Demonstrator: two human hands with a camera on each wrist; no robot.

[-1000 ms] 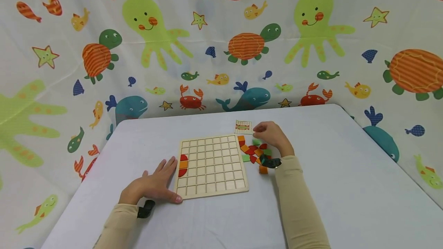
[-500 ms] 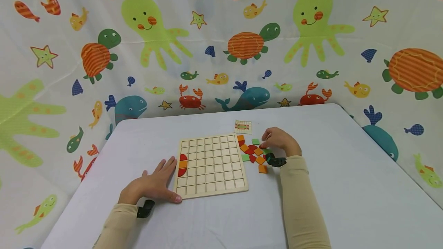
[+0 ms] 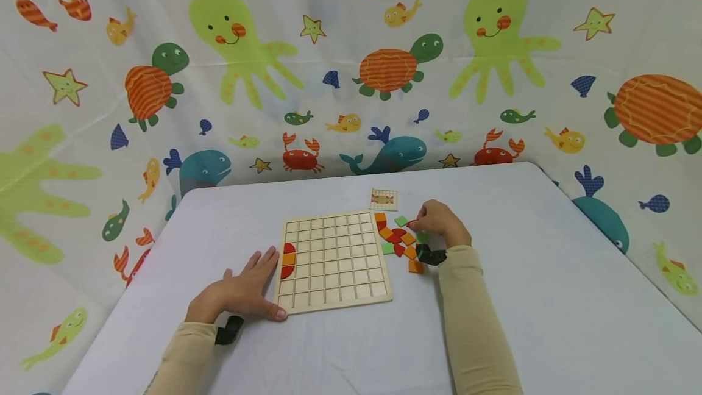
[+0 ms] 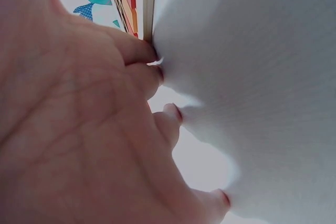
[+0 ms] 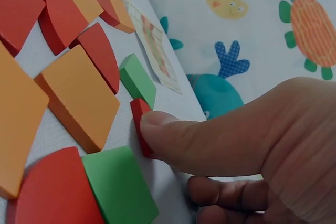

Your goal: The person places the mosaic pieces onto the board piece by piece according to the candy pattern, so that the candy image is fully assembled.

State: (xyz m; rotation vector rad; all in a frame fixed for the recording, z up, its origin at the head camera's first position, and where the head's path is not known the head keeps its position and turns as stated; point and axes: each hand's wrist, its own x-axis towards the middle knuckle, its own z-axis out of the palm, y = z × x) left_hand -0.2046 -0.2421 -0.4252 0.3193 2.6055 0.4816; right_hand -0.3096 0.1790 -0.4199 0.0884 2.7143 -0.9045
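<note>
A square wooden grid board (image 3: 334, 267) lies on the white table, with two red rounded pieces and an orange square (image 3: 288, 258) set along its left side. My left hand (image 3: 241, 291) rests with fingers spread against the board's left edge, thumb by the front corner. To the right of the board my right hand (image 3: 443, 224) pinches a small red piece (image 5: 140, 121); in the right wrist view the thumb lies over it and hides much of its shape. A green square (image 5: 138, 80) lies right beside that red piece.
Loose red, orange and green pieces (image 3: 408, 238) lie in a cluster between the board and my right wrist. Behind them is a small pattern card (image 3: 384, 200) with a printed grid. A curtain (image 3: 329, 35) with sea animals hangs behind the table's far edge.
My right hand moves from near the card down to the right, then a little back left, with a red piece now at its fingertips. The green square beside it has turned slightly. My left hand stays put.
</note>
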